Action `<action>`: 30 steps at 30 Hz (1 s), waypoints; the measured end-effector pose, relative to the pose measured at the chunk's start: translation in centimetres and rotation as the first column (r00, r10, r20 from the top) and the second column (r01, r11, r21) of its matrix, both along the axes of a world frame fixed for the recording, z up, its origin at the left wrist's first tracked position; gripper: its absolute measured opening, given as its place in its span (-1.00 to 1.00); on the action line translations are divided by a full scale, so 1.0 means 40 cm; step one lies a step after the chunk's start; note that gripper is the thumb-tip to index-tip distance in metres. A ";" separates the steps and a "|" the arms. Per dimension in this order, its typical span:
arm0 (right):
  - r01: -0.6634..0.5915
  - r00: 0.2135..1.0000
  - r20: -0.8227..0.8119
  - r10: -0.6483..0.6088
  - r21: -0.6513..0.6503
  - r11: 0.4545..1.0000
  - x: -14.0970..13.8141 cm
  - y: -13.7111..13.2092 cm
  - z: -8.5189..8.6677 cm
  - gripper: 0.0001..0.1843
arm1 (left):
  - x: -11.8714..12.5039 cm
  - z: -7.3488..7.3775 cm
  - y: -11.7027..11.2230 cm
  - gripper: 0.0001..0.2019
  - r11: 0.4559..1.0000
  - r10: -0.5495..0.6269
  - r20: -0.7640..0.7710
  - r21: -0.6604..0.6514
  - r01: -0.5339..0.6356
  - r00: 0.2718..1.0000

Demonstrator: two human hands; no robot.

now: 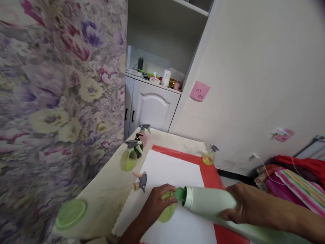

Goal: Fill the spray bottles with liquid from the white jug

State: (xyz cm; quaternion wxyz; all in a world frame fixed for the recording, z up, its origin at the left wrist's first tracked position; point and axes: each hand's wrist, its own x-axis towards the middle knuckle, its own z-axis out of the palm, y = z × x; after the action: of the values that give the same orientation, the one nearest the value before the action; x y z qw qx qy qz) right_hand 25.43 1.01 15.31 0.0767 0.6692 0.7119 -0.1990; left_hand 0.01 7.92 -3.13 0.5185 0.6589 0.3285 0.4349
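Observation:
My left hand (158,201) is wrapped round the neck of a clear yellow-green spray bottle (166,215), which stands without its spray head on a white sheet (175,166). My right hand (238,203) grips a large pale green bottle (205,200), tipped on its side with its open mouth towards the spray bottle. Something darker green (180,194) bridges the gap between the two mouths; I cannot tell whether it is liquid or a spout. A loose spray head (141,183), grey and peach, lies left of my left hand.
Several bottles, including a green spray bottle (128,161) and a pink one (142,137), stand at the table's left edge. Another yellow spray bottle (208,158) stands at the far right. A green round lid (71,213) lies near left. Red cloth (210,171) lies beneath the sheet.

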 end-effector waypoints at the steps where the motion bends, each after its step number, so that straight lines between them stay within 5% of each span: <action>1: -0.003 1.000 -0.001 0.003 -0.003 1.000 -0.001 0.000 0.001 -0.69 | 0.000 -0.001 0.000 -0.84 1.000 -0.002 0.000 0.003 0.002 1.000; 14: 0.017 0.999 0.030 -0.017 0.028 0.999 0.011 0.001 -0.016 -0.64 | 0.003 -0.013 0.003 -0.83 1.000 0.007 0.008 -0.003 -0.007 1.000; 22: 0.084 0.969 -0.229 -0.088 -0.030 0.996 0.047 -0.022 -0.115 -0.76 | -0.004 -0.009 0.003 -0.84 1.000 0.015 -0.006 0.002 -0.015 1.000; 30: 0.257 0.872 -0.395 -0.290 -0.134 0.957 0.030 -0.052 -0.133 -0.77 | -0.003 0.004 -0.001 -0.85 0.998 0.053 -0.070 0.019 -0.052 0.996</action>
State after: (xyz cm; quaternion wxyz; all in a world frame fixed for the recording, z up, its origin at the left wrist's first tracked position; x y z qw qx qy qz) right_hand 26.62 -1.05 9.99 -0.0775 0.7027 0.6019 -0.3714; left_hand -0.12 7.88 -2.97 0.4894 0.6692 0.3601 0.4277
